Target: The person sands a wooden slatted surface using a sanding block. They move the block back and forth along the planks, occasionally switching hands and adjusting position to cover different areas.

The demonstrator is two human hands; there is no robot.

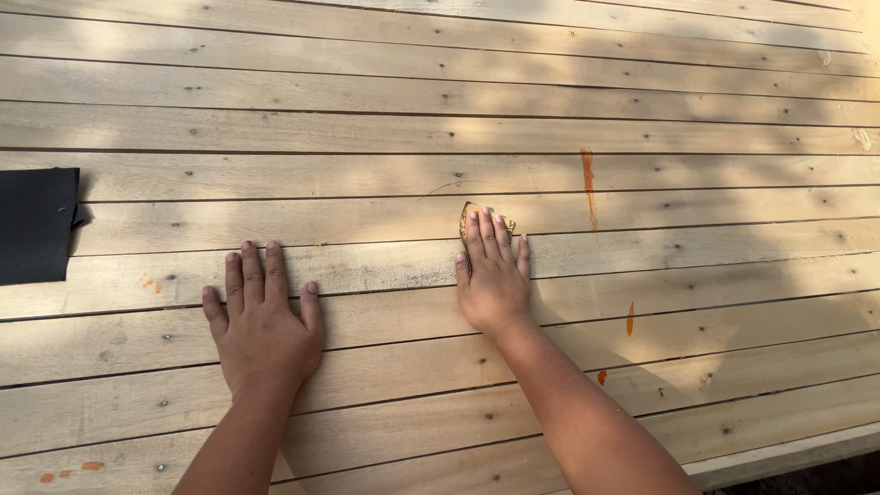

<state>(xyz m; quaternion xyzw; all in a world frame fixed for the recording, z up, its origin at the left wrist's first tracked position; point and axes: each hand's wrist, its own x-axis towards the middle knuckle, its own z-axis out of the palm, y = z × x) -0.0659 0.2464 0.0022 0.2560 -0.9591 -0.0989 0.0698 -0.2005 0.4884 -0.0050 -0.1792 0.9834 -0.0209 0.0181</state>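
Observation:
My left hand (261, 321) lies flat, palm down, on a surface of pale nailed wooden planks (440, 128), fingers together and holding nothing. My right hand (493, 275) presses flat on a small yellowish piece of sandpaper (469, 214), whose edge shows just beyond my fingertips. Most of the sandpaper is hidden under the fingers. The two hands are about a plank's width apart in height, the right one further up.
A black sheet (35, 225) lies on the planks at the left edge. Orange paint marks (588, 188) streak the boards to the right of my right hand. The plank surface ends at the lower right (788, 454), with dark ground beyond.

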